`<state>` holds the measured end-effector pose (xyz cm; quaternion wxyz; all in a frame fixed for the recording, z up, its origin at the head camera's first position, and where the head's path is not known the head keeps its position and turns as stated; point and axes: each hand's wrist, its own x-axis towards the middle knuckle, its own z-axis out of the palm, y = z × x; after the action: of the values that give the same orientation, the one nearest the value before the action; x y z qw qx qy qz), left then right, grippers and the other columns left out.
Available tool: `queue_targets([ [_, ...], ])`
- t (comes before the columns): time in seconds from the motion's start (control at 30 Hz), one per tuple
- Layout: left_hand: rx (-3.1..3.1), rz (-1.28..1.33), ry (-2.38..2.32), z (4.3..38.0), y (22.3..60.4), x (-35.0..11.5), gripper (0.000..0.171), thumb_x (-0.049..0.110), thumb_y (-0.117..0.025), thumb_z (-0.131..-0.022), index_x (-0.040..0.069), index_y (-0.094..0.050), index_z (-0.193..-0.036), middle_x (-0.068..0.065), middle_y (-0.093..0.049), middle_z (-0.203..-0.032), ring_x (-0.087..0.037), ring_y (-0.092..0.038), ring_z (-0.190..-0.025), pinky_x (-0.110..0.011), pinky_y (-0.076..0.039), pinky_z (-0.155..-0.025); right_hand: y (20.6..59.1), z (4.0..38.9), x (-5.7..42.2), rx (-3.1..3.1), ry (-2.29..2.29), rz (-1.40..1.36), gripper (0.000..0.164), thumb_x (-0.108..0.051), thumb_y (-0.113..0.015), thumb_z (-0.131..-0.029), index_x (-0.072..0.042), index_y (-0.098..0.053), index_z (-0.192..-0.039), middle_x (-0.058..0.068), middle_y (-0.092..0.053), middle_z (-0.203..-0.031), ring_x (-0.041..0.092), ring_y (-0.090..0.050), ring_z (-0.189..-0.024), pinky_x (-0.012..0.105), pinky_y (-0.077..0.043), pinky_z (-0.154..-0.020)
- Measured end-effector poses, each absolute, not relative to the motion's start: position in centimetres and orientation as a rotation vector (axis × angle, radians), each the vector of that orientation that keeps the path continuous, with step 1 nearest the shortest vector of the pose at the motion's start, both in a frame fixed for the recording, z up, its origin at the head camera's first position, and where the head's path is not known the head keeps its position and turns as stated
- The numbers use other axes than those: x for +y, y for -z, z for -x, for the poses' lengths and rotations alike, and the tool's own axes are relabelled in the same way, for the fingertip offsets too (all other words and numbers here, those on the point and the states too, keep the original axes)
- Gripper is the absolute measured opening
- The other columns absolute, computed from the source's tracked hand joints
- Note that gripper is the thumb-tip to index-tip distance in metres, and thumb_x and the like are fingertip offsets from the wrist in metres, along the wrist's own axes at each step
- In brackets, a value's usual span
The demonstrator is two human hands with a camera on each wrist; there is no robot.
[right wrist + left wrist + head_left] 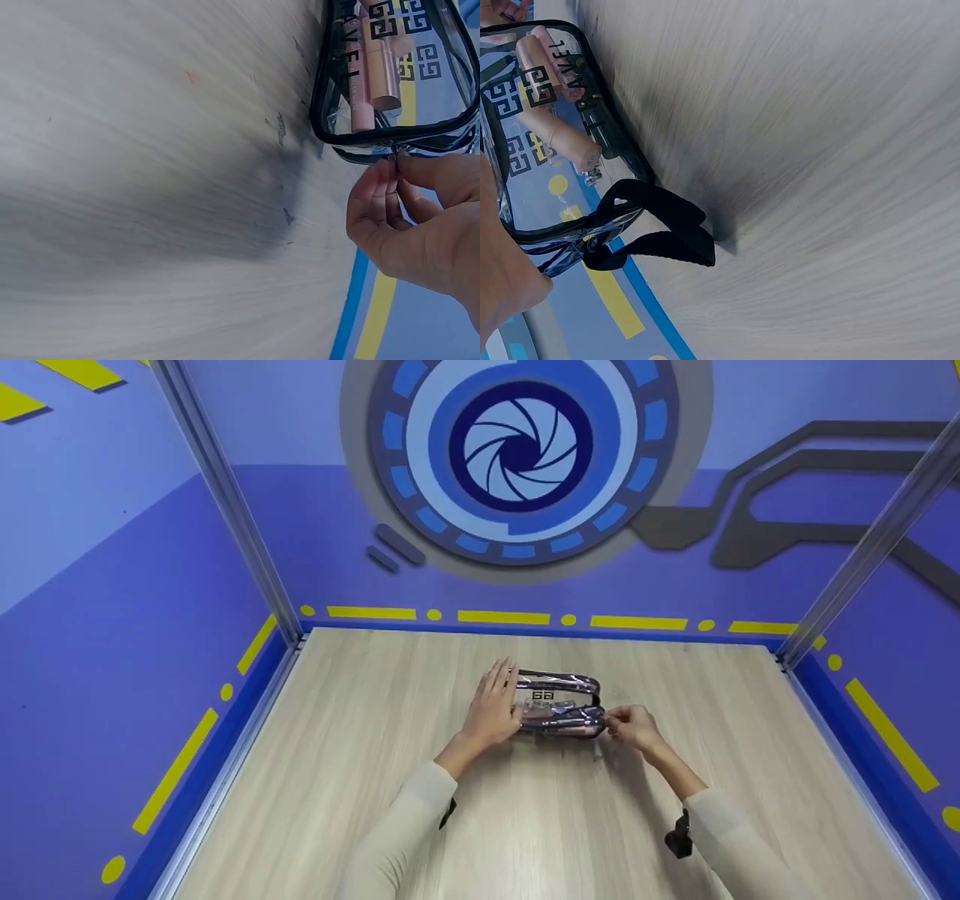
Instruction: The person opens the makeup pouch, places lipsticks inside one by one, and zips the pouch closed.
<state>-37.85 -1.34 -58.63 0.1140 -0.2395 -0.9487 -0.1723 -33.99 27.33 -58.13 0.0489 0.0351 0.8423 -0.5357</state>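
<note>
A clear cosmetic bag with black trim and black printed logos lies on the table. Cosmetic tubes in pink and beige show through its plastic, and the word TRAVEL runs along one side. My left hand rests on the bag's left end, fingers straight and pointing away from me. A black fabric loop sticks out from that end. At the opposite end, my right hand pinches the zipper pull between thumb and fingertips, close to the corner. Most of the pull is hidden by the fingers.
The pale wood table is enclosed by a blue back wall and side walls with yellow markings. Metal posts stand at the rear corners. Dark scuffs mark the tabletop near the bag.
</note>
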Motion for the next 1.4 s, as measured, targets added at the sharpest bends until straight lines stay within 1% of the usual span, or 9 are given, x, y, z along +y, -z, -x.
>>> queue_targets([
  [0.17,-2.759,0.709,0.489,37.9,58.5,-1.5,0.074,0.024,-0.054,-0.097,-0.002,-0.025,-0.16,-0.02,-0.025,-0.168,-0.036,-0.02,-0.158,-0.049,-0.021,-0.129,57.5,34.0,26.9,2.592,1.65,-0.174,0.02,0.004,-0.053,-0.099,0.017,-0.066,-0.105,0.008,-0.07,-0.082,0.009,-0.067,-0.072,0.03,-0.064,-0.07],
  [0.3,-2.751,0.715,0.477,37.8,58.4,-1.5,0.072,0.023,-0.055,-0.097,-0.004,-0.029,-0.158,-0.022,-0.028,-0.167,-0.037,-0.023,-0.157,-0.05,-0.022,-0.129,57.2,33.9,26.5,2.661,1.643,-0.217,0.021,0.002,-0.055,-0.098,0.016,-0.069,-0.105,0.01,-0.072,-0.084,0.006,-0.066,-0.07,0.022,-0.061,-0.067],
  [0.4,-2.771,0.712,0.452,37.7,58.4,-1.5,0.071,0.026,-0.053,-0.098,-0.003,-0.028,-0.159,-0.021,-0.026,-0.168,-0.036,-0.022,-0.157,-0.048,-0.021,-0.129,56.9,33.9,26.2,2.746,1.615,-0.199,0.02,0.001,-0.058,-0.095,0.016,-0.071,-0.102,0.011,-0.074,-0.081,0.003,-0.064,-0.067,0.013,-0.055,-0.061],
  [0.5,-2.791,0.71,0.438,37.7,58.5,-1.5,0.071,0.026,-0.052,-0.099,-0.002,-0.027,-0.159,-0.02,-0.026,-0.168,-0.035,-0.022,-0.158,-0.048,-0.021,-0.129,56.5,33.9,26.1,2.815,1.587,-0.167,0.018,0.0,-0.062,-0.094,0.014,-0.073,-0.097,0.011,-0.074,-0.078,0.002,-0.062,-0.064,0.011,-0.051,-0.057],
  [0.77,-2.814,0.696,0.412,37.9,58.2,-1.7,0.069,0.028,-0.05,-0.101,-0.001,-0.028,-0.16,-0.019,-0.025,-0.168,-0.035,-0.022,-0.158,-0.048,-0.022,-0.129,55.2,34.1,25.9,2.875,1.536,-0.113,0.017,-0.003,-0.065,-0.093,0.011,-0.075,-0.095,0.009,-0.074,-0.076,0.002,-0.061,-0.063,0.013,-0.049,-0.056],
  [1.03,-2.812,0.695,0.422,37.8,58.0,-1.5,0.069,0.026,-0.052,-0.1,-0.001,-0.03,-0.159,-0.019,-0.028,-0.167,-0.036,-0.024,-0.156,-0.05,-0.023,-0.129,53.7,34.3,25.5,2.898,1.514,-0.076,0.017,-0.005,-0.066,-0.092,0.009,-0.075,-0.092,0.004,-0.071,-0.073,0.002,-0.06,-0.063,0.014,-0.048,-0.056],
  [1.13,-2.833,0.697,0.399,37.9,57.9,-1.4,0.068,0.029,-0.049,-0.101,0.0,-0.029,-0.159,-0.019,-0.028,-0.167,-0.036,-0.024,-0.157,-0.049,-0.022,-0.129,53.1,34.3,25.1,2.879,1.527,-0.062,0.017,-0.005,-0.066,-0.093,0.01,-0.074,-0.094,0.006,-0.072,-0.075,0.002,-0.06,-0.064,0.013,-0.049,-0.057],
  [1.23,-2.838,0.696,0.385,37.9,57.8,-1.3,0.069,0.031,-0.047,-0.101,0.001,-0.029,-0.16,-0.018,-0.028,-0.167,-0.035,-0.024,-0.157,-0.049,-0.023,-0.129,52.6,34.4,24.4,2.889,1.539,0.002,0.017,-0.002,-0.066,-0.092,0.012,-0.074,-0.095,0.011,-0.073,-0.076,0.001,-0.059,-0.063,0.012,-0.048,-0.056],
  [1.4,-2.833,0.69,0.386,37.9,58.1,-1.2,0.068,0.029,-0.047,-0.101,0.001,-0.028,-0.16,-0.018,-0.028,-0.168,-0.035,-0.025,-0.157,-0.049,-0.022,-0.129,52.4,34.6,23.1,3.009,1.458,0.093,0.012,0.001,-0.067,-0.087,0.01,-0.075,-0.088,0.015,-0.074,-0.075,0.002,-0.055,-0.061,0.013,-0.043,-0.057],
])
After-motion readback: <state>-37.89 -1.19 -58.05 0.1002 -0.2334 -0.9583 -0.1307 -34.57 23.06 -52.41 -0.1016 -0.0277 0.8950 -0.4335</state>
